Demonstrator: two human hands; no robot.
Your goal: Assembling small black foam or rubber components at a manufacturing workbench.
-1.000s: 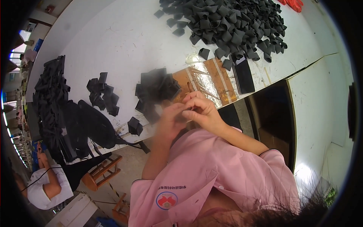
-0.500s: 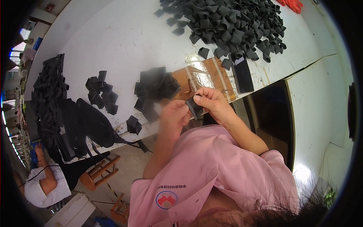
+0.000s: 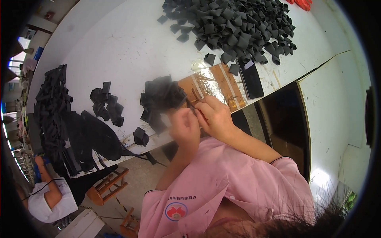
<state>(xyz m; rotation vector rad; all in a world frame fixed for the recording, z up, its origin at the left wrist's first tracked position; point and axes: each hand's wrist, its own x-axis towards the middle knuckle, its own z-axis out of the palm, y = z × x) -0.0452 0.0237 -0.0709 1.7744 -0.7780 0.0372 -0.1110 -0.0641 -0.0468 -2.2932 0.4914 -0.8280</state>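
My left hand [image 3: 185,127] and my right hand [image 3: 215,118] meet at the table's front edge, fingers closed in a pinch. Between them is a small black fabric piece [image 3: 191,105], mostly covered by my fingers. Just left of and beyond my hands lies a loose heap of flat black pieces [image 3: 162,94]. A brown board [image 3: 223,77] with tape across it lies beyond my right hand. Farther back spreads a big pile of folded black loops [image 3: 238,29], similar in material to the piece I hold.
A black phone-like slab [image 3: 252,82] lies right of the board. On the left are a small black cluster [image 3: 107,104], long stacked black strips [image 3: 50,95] and a black bag [image 3: 100,135] with straps. A wooden stool [image 3: 108,186] and a white-shirted person [image 3: 51,200] are at lower left.
My hands have come closer together and turned, the right one moving left with its back now upward. The black fabric piece, plainly visible before, is now mostly hidden by my fingers.
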